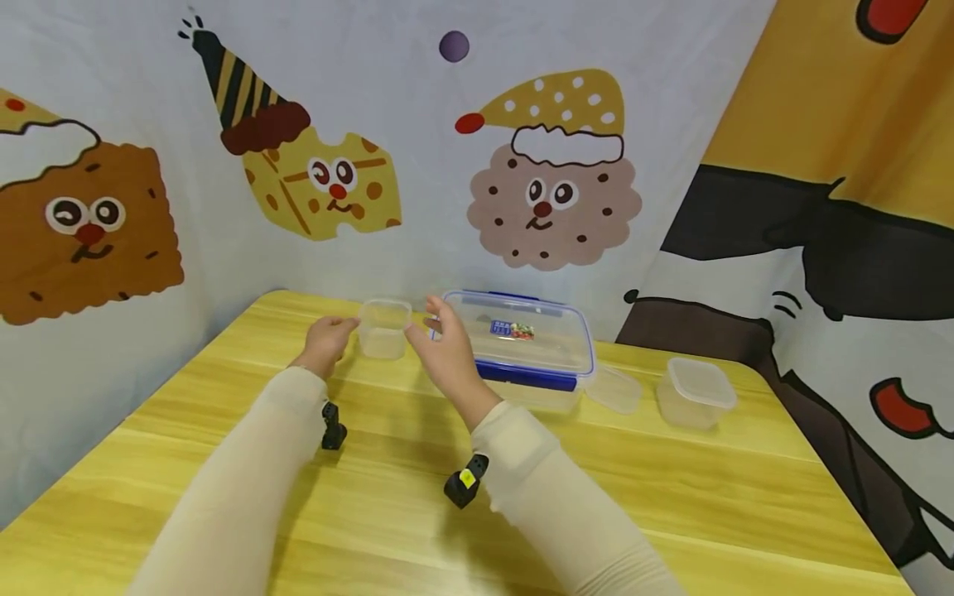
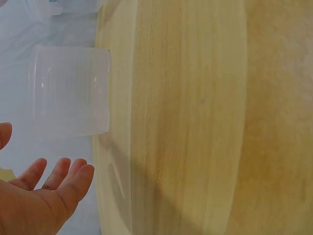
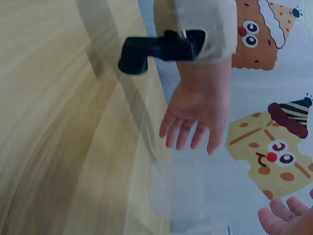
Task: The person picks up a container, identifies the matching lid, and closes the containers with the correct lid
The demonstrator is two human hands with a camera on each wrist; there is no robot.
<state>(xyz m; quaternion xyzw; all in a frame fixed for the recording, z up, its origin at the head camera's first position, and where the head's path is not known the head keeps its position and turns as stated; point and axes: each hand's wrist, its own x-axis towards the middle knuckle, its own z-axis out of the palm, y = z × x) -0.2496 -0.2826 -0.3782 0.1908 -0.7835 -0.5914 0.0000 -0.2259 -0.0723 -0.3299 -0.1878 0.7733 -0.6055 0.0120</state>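
Observation:
A small clear plastic food container (image 1: 384, 338), with no lid visible on it, stands near the table's back edge between both hands. My left hand (image 1: 326, 345) is beside its left side. In the left wrist view a gap shows between the relaxed fingers of that hand (image 2: 46, 200) and the container wall (image 2: 73, 93). To the container's right my right hand (image 1: 450, 354) is raised with thumb and fingers spread, holding nothing. The right wrist view catches the left hand (image 3: 198, 110) above the container (image 3: 183, 191), and only part of the right hand (image 3: 288, 218).
Just right of the right hand sits a large clear box (image 1: 532, 335) with blue clips and a closed lid. Beside it lies a flat translucent lid (image 1: 614, 389). Farther right stands a small lidded container (image 1: 696, 393). A printed cloth (image 1: 417, 265) hangs behind the table (image 1: 387, 513).

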